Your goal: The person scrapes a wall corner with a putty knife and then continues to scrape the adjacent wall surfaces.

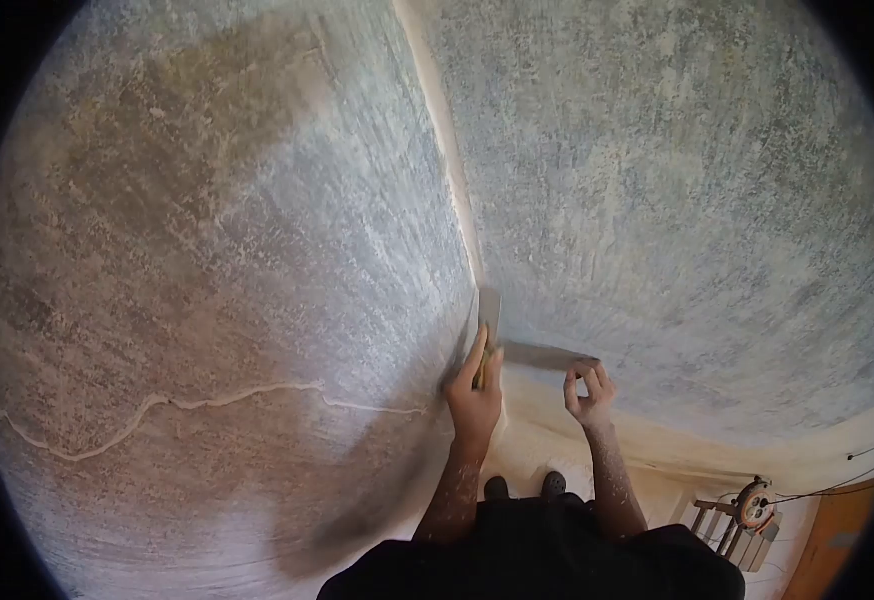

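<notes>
- Clamped on the scraper (pixel 491 310) with the left hand (pixel 475 390), thumb and fingers round the handle!
- Pointing the blade up, just beyond those fingertips, right at the lower end of the pale seam (pixel 437 120) between two mottled walls (pixel 677 200).
- Holding the right hand (pixel 589 395) off to the right, apart from the scraper, with fingers curled in toward the thumb.
- Cannot tell whether gripping anything there: at a grey strip (pixel 547 356) by those fingertips, stretching back toward the scraper, unable to say blade or shadow.
- Standing in dark shoes (pixel 554 484), below both hands.
</notes>
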The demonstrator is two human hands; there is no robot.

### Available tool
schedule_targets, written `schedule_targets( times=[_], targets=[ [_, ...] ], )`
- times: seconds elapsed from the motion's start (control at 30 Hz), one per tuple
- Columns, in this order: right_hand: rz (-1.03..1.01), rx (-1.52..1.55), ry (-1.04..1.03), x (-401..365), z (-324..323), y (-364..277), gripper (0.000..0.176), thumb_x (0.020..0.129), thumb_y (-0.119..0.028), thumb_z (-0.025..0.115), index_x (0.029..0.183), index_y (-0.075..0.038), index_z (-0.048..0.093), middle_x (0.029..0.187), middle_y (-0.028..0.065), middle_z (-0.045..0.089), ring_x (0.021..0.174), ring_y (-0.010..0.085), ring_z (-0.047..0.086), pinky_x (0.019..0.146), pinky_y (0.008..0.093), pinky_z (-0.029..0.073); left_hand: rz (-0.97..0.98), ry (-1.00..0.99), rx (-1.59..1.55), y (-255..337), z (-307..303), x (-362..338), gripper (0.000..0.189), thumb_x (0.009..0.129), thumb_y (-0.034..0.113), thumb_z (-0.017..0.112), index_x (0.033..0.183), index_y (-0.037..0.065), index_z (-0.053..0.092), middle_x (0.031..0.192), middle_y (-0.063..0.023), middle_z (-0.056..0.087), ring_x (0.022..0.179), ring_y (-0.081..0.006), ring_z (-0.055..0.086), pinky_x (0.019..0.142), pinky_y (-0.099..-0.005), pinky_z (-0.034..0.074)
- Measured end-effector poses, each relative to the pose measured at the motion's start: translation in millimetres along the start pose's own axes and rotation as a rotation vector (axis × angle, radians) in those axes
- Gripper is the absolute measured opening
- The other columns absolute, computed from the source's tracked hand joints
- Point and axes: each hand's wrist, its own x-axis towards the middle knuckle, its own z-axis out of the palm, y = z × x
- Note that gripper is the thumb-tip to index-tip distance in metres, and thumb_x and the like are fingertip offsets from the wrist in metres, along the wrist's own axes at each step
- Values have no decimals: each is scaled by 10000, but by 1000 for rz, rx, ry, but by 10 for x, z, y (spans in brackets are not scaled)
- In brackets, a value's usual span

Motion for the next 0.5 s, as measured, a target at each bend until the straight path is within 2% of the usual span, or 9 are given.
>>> schedule_targets(
  times=[0.13,0.23,0.33,0.43,0.5],
  targets=[
    [20,-22,-8,-28,8,21,100,803,9,629,884,-48,610,839,99,630,691,241,631,617,321,505,-71,-45,-55,26,-22,20,397,961,103,612,1331,-28,556,1243,-199,649,1066,-182,645,908,-298,488],
    [13,-32,7,-25,41,40,145,788,-5,663,910,-72,623,858,79,643,691,230,645,585,324,508,-169,-75,-46,65,-38,2,403,965,110,609,1336,-33,548,1262,-203,637,1132,-196,624,945,-305,475],
    [-7,-33,14,9,34,12,137,791,-10,662,910,-67,624,863,89,645,700,247,646,593,332,511,-132,-92,-79,36,-73,4,405,962,113,614,1339,-21,550,1272,-191,635,1148,-185,616,957,-306,469],
    [2,-30,7,-13,49,40,137,789,-8,663,909,-61,624,867,94,644,707,254,643,600,332,510,-149,-29,-52,103,31,8,414,969,128,596,1359,-1,541,1217,-184,660,1071,-172,616,945,-310,464],
    [32,-27,2,-33,55,4,138,789,-1,660,909,-60,625,870,95,644,717,254,644,607,329,510,-177,-76,-67,61,-40,-23,407,967,132,608,1345,-8,551,1256,-186,642,1123,-182,615,959,-312,466]
  ],
)
